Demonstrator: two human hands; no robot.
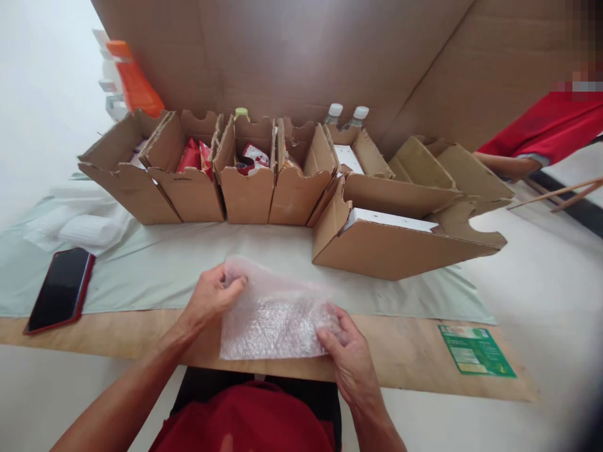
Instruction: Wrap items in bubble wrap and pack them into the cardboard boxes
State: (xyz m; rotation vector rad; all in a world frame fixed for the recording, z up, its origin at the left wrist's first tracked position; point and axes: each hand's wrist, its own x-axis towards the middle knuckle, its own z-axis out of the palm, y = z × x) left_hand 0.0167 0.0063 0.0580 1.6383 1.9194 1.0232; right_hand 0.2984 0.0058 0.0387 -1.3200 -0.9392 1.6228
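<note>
A clear bubble-wrap pouch point(276, 314) lies on the near edge of the wooden table point(414, 358). My left hand point(213, 295) pinches the pouch's upper left corner, fingers closed on it. At its lower right edge, my right hand point(347, 351) grips the pouch with thumb and fingers. Whether the pouch has anything inside cannot be made out.
A row of open cardboard boxes point(245, 188) with packets and bottles stands behind on a pale green cloth point(155, 263). A larger box point(396, 245) lies right. A phone point(61, 289) lies left, a green leaflet point(475, 351) right. Another person's red sleeve point(546, 125) shows far right.
</note>
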